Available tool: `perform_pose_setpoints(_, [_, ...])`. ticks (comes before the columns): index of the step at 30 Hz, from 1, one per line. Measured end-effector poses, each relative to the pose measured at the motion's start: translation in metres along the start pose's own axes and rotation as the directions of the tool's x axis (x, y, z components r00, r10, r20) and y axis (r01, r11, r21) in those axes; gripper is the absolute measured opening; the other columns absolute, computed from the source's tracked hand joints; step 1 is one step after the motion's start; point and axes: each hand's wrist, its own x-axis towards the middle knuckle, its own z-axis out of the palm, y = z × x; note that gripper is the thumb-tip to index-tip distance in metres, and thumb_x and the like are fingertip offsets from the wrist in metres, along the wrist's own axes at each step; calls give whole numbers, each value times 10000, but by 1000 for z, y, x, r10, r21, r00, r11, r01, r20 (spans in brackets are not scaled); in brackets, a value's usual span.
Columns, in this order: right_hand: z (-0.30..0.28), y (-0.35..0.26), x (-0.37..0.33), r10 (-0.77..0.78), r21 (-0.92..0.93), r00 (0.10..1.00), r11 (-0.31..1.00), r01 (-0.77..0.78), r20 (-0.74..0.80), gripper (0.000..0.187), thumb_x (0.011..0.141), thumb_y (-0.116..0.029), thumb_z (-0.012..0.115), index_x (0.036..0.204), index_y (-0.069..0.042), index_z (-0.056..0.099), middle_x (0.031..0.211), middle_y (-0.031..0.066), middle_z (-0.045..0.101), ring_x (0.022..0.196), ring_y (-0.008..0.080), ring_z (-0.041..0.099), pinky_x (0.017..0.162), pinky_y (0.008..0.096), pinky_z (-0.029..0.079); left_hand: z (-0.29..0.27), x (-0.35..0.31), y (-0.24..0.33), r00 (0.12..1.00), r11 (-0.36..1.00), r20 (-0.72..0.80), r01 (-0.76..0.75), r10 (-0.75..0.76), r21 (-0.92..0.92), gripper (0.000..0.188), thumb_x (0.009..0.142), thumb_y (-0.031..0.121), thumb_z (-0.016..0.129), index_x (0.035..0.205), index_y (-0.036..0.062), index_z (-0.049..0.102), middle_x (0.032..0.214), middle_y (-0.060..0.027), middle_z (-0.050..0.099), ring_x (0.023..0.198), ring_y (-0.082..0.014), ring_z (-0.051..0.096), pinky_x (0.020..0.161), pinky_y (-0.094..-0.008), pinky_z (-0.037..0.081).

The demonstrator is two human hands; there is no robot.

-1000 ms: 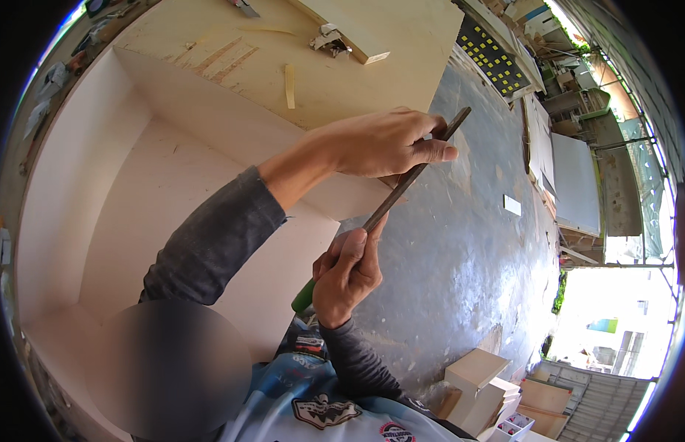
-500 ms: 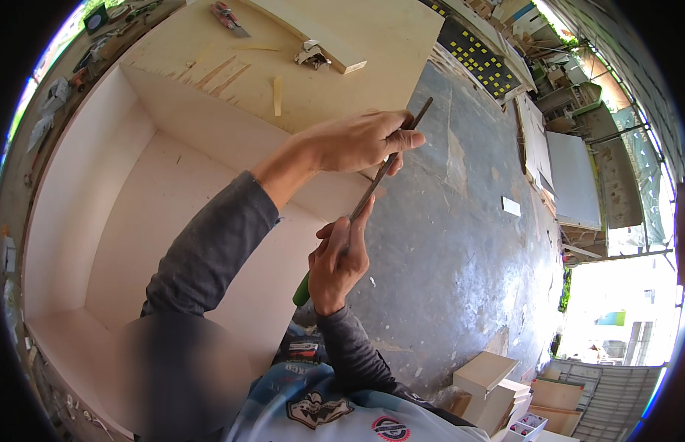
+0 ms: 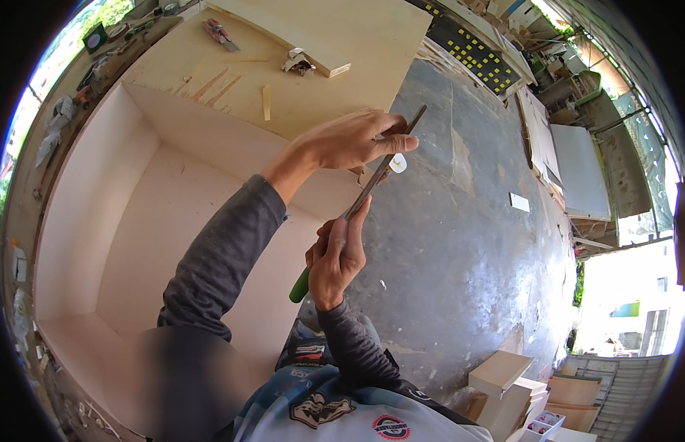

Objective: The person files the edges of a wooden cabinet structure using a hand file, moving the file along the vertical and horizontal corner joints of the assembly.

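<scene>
My left hand (image 3: 361, 140) grasps far part of long, dark metal tool (image 3: 372, 183); right hand (image 3: 336, 264) clasps near end, rounded green handle (image 3: 300, 286) protruding; pale open box (image 3: 154, 199) left.

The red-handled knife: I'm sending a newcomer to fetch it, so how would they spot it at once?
Find the big pale open box filling the left of the picture, then the yellowish panel beyond its upper edge. Near that panel's upper left, left of the crumpled scrap, lies the knife. Its red colouring sets it apart from the pale slivers nearby.
</scene>
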Motion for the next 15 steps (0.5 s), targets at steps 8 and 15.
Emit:
perform_pose_setpoints(8, [5,13,-6,-29,-6,997,1000,29,65,571,1105,-131,393,1633,-131,175,719,-47,429,528,-1,354,436,182,358,-6,-2,-14,999,961,-18,-34,30,-276,504,992,375,625,1242,-63,619,1173,-159,686,1115,-211,624,997,-366,472])
perform_pose_setpoints(15, [10,-3,-7,-6,-9,998,1000,6,64,555,1100,-77,359,1623,-68,173,682,-63,367,518,2,332,416,184,336,-8,-2,-10,1000,962,4,1,0,-272,481,991,323,594,1275,-65,588,1293,-180,644,1152,-219,627,1022,-376,467])
